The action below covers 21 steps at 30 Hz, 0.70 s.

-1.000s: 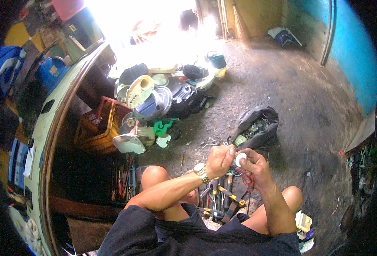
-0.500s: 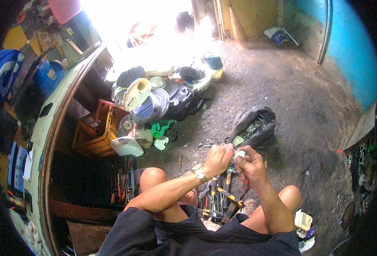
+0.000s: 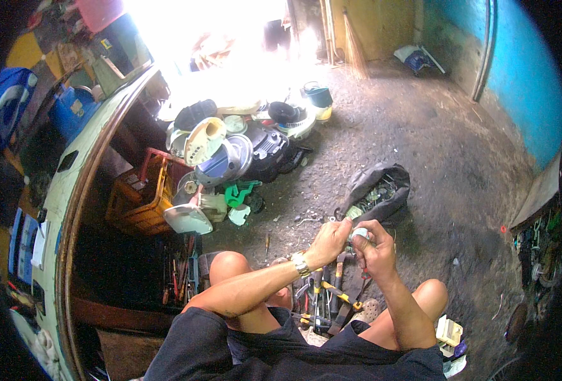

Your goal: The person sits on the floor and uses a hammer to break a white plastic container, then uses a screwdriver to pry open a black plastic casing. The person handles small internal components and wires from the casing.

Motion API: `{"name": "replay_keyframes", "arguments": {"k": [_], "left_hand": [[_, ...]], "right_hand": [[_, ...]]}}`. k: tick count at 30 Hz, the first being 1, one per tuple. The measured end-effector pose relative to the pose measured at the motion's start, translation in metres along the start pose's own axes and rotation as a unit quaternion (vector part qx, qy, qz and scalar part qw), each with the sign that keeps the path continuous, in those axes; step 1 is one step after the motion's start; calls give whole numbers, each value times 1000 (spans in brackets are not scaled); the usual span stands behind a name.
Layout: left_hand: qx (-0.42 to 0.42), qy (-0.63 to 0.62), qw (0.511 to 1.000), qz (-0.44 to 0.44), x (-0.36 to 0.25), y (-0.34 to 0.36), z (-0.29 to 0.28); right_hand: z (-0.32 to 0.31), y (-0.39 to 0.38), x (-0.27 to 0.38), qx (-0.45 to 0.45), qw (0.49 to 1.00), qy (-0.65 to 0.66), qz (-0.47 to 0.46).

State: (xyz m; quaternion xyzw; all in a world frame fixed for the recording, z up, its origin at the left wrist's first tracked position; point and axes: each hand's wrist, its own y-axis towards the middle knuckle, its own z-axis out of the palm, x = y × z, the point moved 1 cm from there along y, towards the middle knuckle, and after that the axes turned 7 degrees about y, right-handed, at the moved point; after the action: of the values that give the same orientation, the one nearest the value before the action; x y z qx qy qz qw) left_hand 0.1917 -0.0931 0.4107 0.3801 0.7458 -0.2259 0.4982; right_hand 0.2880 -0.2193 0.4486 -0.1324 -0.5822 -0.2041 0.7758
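Note:
My right hand (image 3: 377, 251) is closed, its thumb and fingers pinching a small white round piece (image 3: 359, 233). Close against it on the left, my left hand (image 3: 329, 244) is curled shut, and whatever its fingers grip is hidden. A metal-banded watch (image 3: 300, 263) circles the left wrist. Below the hands, between my feet, lies a cluster of hand tools, among them a hammer (image 3: 339, 273) with a dark handle and yellow-and-black handles (image 3: 337, 291). A red handle (image 3: 365, 274) shows just under my right hand; whether that hand touches it I cannot tell.
Beyond my hands sits an open black bag (image 3: 392, 197) full of small metal parts. A heap of appliance parts, with a silver round housing (image 3: 233, 159), lies farther left beside an orange crate (image 3: 138, 203). A long bench (image 3: 71, 209) runs along the left. Small plastic parts (image 3: 449, 333) lie by my right knee.
Both hands have dipped slightly lower in the picture, still close together. The white piece stays in my right hand and looks slightly turned.

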Motion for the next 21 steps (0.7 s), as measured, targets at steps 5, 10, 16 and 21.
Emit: {"name": "replay_keyframes", "arguments": {"k": [5,10,16,21], "left_hand": [[31,-35,997,-63,-10,-4,-5],[53,-39,996,-53,-7,-4,-10],[7,68,998,12,-17,-9,-20],[-57,180,982,26,-29,-7,-29]], "right_hand": [[4,1,-6,-2,996,-46,-77],[-1,3,-7,21,997,-64,-37],[-21,10,5,104,988,-86,74],[-15,12,11,65,995,-32,65]]}}
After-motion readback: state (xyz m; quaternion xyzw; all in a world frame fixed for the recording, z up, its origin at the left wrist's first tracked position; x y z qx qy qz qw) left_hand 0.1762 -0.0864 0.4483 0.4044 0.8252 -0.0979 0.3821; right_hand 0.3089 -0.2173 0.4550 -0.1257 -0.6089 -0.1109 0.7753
